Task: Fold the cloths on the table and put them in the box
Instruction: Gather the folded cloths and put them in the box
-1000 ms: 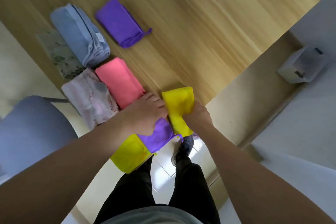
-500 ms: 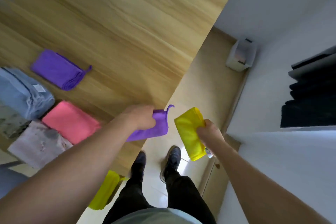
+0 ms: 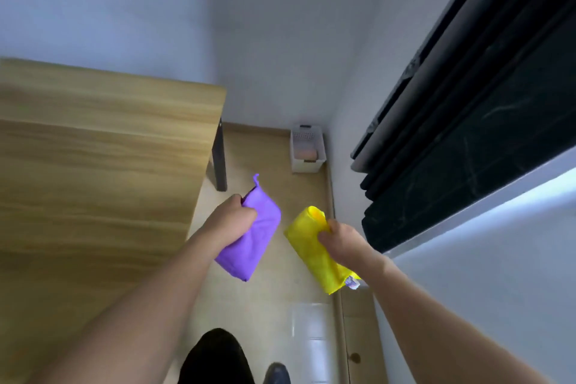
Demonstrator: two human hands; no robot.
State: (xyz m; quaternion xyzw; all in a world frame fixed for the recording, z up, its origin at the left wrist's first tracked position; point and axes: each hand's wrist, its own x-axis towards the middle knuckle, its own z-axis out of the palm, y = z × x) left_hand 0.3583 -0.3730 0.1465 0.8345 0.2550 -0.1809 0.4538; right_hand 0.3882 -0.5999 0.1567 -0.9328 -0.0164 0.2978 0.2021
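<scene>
Left hand (image 3: pixel 232 221) gripping purple cloth (image 3: pixel 254 237) (folded), right hand (image 3: pixel 344 245) gripping yellow cloth (image 3: pixel 313 251)

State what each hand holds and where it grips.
Left hand grips the folded purple cloth along its left edge. Right hand grips the folded yellow cloth at its right side.

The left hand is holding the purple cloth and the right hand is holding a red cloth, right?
Not quite. The head view shows the left hand gripping the purple cloth, as you said, but the cloth in the right hand is yellow, not red.
</scene>
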